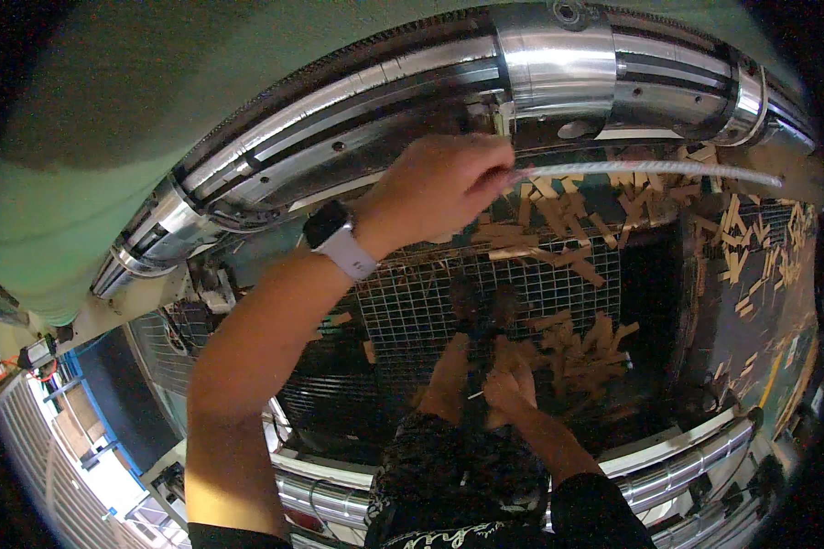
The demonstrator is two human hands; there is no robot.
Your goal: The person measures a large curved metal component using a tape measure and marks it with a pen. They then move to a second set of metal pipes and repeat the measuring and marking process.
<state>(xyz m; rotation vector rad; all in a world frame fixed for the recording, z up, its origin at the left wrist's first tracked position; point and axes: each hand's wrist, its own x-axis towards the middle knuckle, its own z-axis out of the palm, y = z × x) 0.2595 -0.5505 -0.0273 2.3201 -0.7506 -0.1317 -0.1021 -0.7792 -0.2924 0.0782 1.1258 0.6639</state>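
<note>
My left hand [449, 178] reaches up to the long metal shaft, its fingers closed at one end of a long, thin, pale grey strip [650, 168]. Fine marks run along the strip, which stretches off to the right, slightly bowed; whether it is a ruler or a tape I cannot tell. Just above the fingers is the shaft's underside, beside a wide silver collar [558, 78]. Low in front of my body, my right hand [510, 389] is closed, and a small thin white end [475, 396] shows beside it. What the right fingers hold is mostly hidden.
A slotted shaft section [339, 87] curves across the top, below a green machine body [92, 137]. Underfoot lies a wire grid [403, 297] strewn with brown cardboard scraps [581, 352]. Behind me run more metal rollers [668, 478]. A dark mat with scraps lies right.
</note>
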